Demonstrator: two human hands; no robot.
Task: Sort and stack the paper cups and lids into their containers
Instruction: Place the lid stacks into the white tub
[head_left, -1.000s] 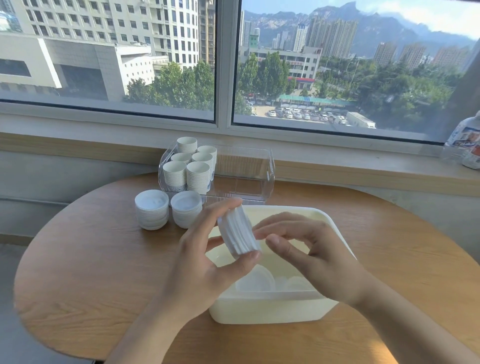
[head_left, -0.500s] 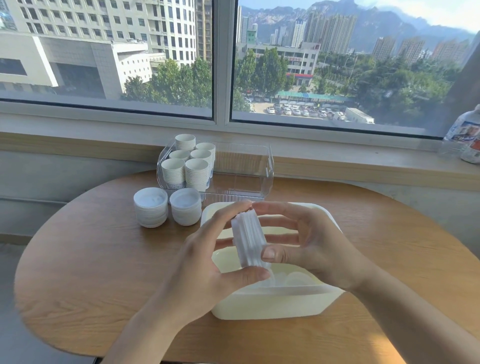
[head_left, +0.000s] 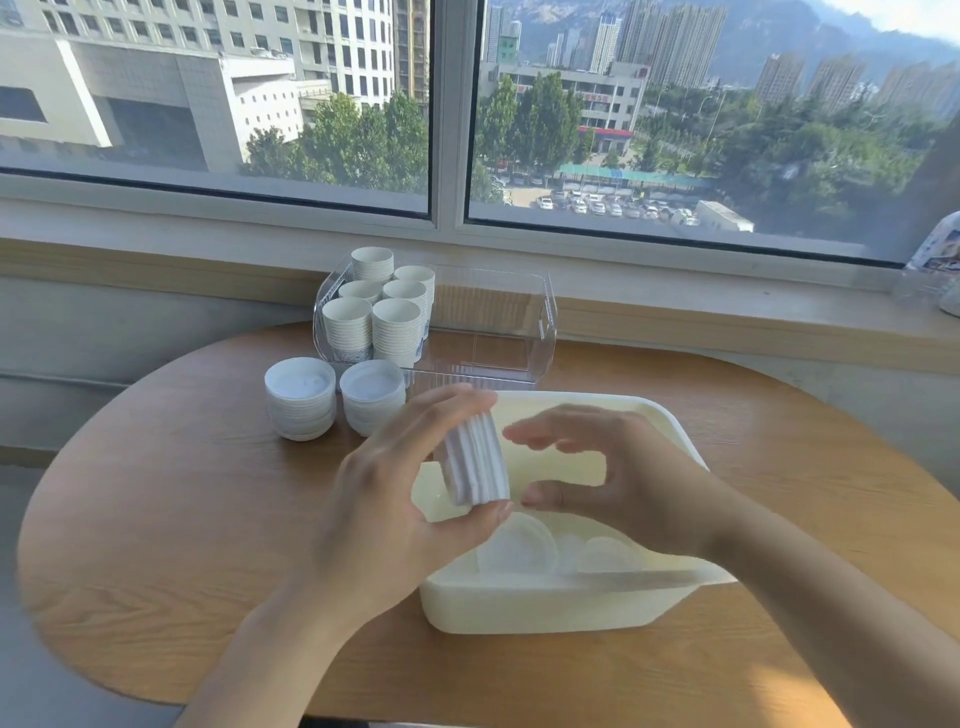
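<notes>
The left hand (head_left: 395, 499) pinches a short stack of white plastic lids (head_left: 478, 460) between thumb and fingers, held on edge over the cream rectangular plastic tub (head_left: 545, 605), its axis roughly level and pointing toward the right hand (head_left: 613, 478). That hand hovers just beside it, fingers loosely spread, empty. Two standing stacks of white lids (head_left: 335, 397) on the round wooden surface (head_left: 171, 499) lie up-left, nearer the left hand.

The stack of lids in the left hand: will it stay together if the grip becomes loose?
Probably not. The stack of lids lies sideways, held only between the left hand's thumb and fingers, so lids could slide apart. They look thin and light, likely flexible.
</notes>
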